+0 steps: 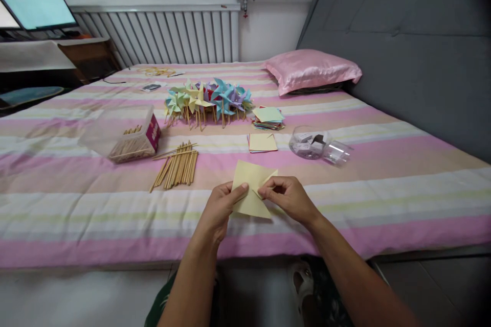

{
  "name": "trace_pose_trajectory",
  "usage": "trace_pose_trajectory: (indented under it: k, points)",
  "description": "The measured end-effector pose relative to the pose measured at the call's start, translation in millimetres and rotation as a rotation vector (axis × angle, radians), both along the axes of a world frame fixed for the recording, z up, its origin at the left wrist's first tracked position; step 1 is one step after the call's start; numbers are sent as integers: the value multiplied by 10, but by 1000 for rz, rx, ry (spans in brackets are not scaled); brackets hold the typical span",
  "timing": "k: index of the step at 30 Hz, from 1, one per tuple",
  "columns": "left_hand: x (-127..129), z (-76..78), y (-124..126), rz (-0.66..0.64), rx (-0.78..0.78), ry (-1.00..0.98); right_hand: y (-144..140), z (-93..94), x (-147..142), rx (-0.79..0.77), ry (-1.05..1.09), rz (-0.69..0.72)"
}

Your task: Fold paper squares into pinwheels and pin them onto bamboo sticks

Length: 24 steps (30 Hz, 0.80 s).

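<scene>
Both of my hands hold one pale yellow paper square (pixel 249 184) just above the striped bedspread (pixel 76 204). My left hand (pixel 219 209) pinches its middle from the left. My right hand (pixel 287 196) pinches a cut flap and folds it toward the centre. Beyond the paper lie a small stack of yellow squares (pixel 262 142) and a bundle of wooden sticks (pixel 177 165). A heap of finished paper pinwheels (pixel 207 99) stands farther back.
A clear plastic box (pixel 123 133) with sticks lies on its side at the left. A clear jar (pixel 316 145) lies at the right, next to a pile of coloured paper (pixel 267 117). A pink pillow (pixel 312 69) and grey headboard (pixel 402 36) are behind.
</scene>
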State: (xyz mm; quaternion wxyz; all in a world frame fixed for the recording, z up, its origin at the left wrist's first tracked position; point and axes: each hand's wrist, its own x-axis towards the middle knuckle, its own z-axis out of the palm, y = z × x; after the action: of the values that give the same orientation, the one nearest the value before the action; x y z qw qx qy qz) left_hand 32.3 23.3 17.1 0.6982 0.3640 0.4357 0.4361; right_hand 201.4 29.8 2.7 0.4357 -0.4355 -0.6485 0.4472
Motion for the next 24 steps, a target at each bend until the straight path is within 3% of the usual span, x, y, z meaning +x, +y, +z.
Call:
trace_pose_trajectory:
  k: [9, 24]
  points:
    - [9, 0, -22, -44, 15, 14, 0, -8, -1, 13, -72, -19]
    - [33, -9, -25, 39, 26, 148, 2, -26, -9, 52, -117, -17]
